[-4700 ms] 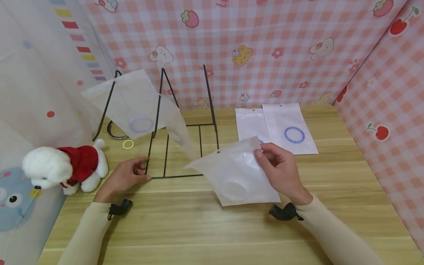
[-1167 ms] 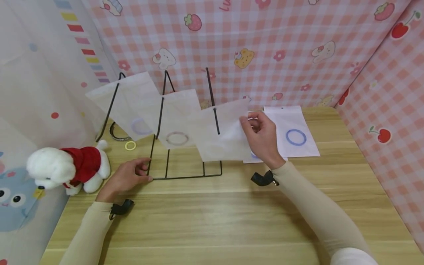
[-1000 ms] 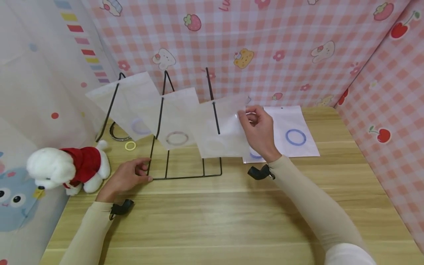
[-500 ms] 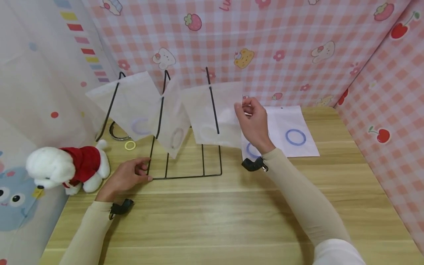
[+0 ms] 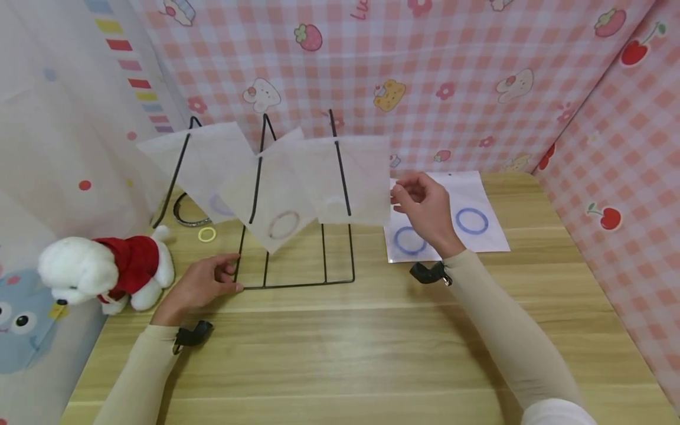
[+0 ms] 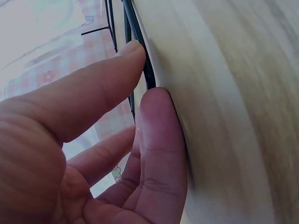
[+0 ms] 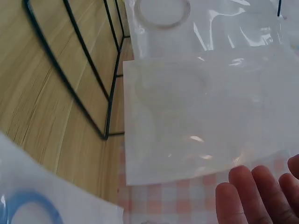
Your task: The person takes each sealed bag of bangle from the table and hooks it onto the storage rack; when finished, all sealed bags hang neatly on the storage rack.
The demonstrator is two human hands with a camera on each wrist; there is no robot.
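Pink-and-white checked fabric (image 5: 457, 47) printed with strawberries and animals hangs behind a pale wood-grain table (image 5: 319, 354). On it stands a black wire rack (image 5: 297, 285) whose slanting prongs (image 5: 343, 180) hold three flat, translucent white pouches. The right pouch (image 5: 366, 183) is thin, milky and straight-edged, catching small glints in the right wrist view, with a faint pale ring (image 5: 336, 200) inside. The middle pouch (image 5: 281, 192) hangs askew, showing a brownish ring (image 5: 289, 212); the left pouch (image 5: 207, 165) shows a lavender ring (image 5: 213, 206). The right hand (image 5: 425, 206), fingers relaxed and holding nothing, is just beside the right pouch's edge; whether they touch cannot be told. The left hand (image 5: 204, 280) pinches the rack's near left corner. Two white pouches (image 5: 491, 239) with blue rings (image 5: 471, 232) lie on the table near the right hand.
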